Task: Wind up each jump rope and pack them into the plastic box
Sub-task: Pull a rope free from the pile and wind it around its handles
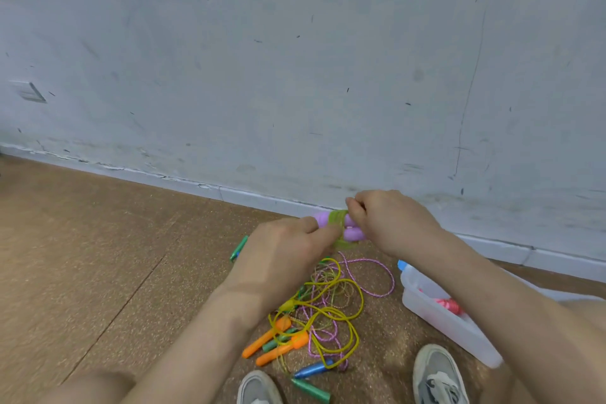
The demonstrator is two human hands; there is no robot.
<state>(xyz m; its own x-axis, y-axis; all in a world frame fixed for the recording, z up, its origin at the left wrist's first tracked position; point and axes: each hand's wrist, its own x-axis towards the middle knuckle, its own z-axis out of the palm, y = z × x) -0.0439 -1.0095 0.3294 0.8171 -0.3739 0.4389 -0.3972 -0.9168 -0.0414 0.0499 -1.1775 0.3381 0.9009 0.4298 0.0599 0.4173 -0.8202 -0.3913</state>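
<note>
Head view. I note a scuffed wall above the brown floor. A plastic box stands on the floor at right, a red item inside. Tangled jump ropes lie left of it. The left hand and right hand both clasp the purple-handled rope, held above the tangle, green cord wound round its handles.

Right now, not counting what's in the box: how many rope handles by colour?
Purple handles: 2, gripped by the left hand, right hand pinching the green rope wound round them
Orange handles: 2
Green handles: 3
Blue handle: 1
Total: 8
</note>
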